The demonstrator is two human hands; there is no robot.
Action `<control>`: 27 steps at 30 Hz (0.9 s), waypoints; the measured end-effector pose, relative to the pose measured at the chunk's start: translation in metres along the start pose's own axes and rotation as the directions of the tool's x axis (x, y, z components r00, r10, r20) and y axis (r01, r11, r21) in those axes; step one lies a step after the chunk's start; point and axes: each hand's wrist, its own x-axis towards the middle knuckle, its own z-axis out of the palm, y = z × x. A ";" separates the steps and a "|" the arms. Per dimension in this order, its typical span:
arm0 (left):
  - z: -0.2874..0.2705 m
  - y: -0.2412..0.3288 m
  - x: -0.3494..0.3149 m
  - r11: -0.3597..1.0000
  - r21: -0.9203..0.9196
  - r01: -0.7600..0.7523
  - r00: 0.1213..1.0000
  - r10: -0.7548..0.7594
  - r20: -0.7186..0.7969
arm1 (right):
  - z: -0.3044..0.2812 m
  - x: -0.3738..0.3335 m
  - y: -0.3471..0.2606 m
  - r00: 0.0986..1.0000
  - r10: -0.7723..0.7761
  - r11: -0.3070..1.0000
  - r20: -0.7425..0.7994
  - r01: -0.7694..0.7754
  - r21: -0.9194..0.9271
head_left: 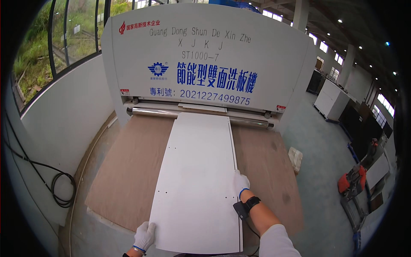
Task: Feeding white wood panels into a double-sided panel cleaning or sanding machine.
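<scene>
A long white panel point(197, 180) lies on a brown board point(274, 171), its far end at a metal roller point(158, 112) on the front of a large white machine point(282, 47). Small drilled holes dot the panel, and a dark groove runs along its right side. My left hand point(144, 235), in a white glove, is closed on the panel's left edge near its close end. Farther up, my gloved right hand point(241, 181) holds the right edge, its fingertips partly hidden. Another white panel point(202, 108) shows in the machine's slot beyond the roller.
A black cable point(63, 188) hangs coiled by the white wall at left, below the windows. To the right stand a red-and-grey pallet truck point(352, 182) and a white cabinet point(332, 100). A pale block point(295, 159) sits beside the brown board.
</scene>
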 end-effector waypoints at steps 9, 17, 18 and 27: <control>0.013 0.005 0.033 0.993 -0.115 0.031 0.998 -0.023 0.066 | -0.008 0.013 0.050 0.915 -0.138 0.840 0.380 -0.095 0.534; 0.017 0.014 0.066 0.983 -0.182 0.012 0.999 -0.004 0.041 | -0.048 -0.137 0.161 0.414 0.065 0.645 0.908 -0.711 0.278; 0.019 0.011 0.075 0.987 -0.162 -0.005 0.998 0.014 0.054 | -0.046 -0.145 0.165 0.435 0.062 0.639 0.898 -0.709 0.299; 0.026 0.033 0.111 0.950 -0.312 0.028 0.990 0.017 0.143 | -0.019 -0.146 0.152 0.739 -0.081 0.495 0.669 -0.553 0.671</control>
